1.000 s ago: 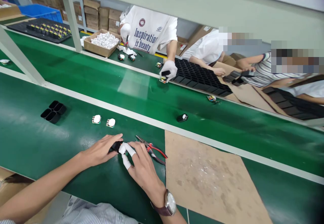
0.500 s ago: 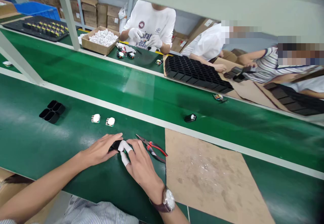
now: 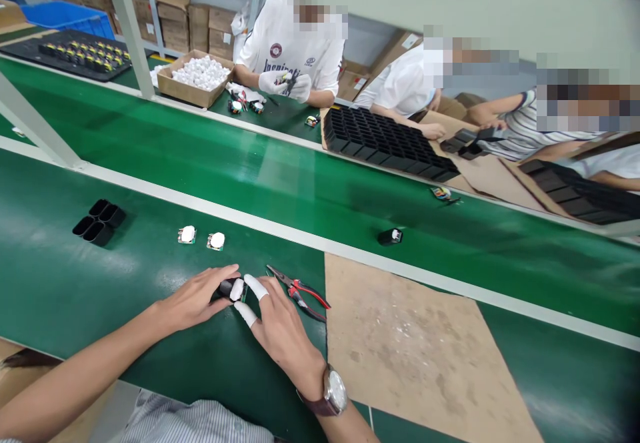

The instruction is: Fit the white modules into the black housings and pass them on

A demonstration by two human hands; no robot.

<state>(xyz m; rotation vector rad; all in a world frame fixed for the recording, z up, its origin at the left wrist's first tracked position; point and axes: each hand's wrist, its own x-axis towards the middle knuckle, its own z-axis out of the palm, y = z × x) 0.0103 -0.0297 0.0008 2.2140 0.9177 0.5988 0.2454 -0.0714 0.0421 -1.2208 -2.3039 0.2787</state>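
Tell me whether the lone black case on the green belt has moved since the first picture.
Yes, the black case has shifted right, judged against the tan cardboard sheet.

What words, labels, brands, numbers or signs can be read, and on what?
"Inspirat…": white fabric shirt directly opposite; rest hidden or blurred.
Too small: round dark emblem and small dark logo on that shirt.
Too small: white labels on brown cardboard boxes; round silver wristwatch dial.
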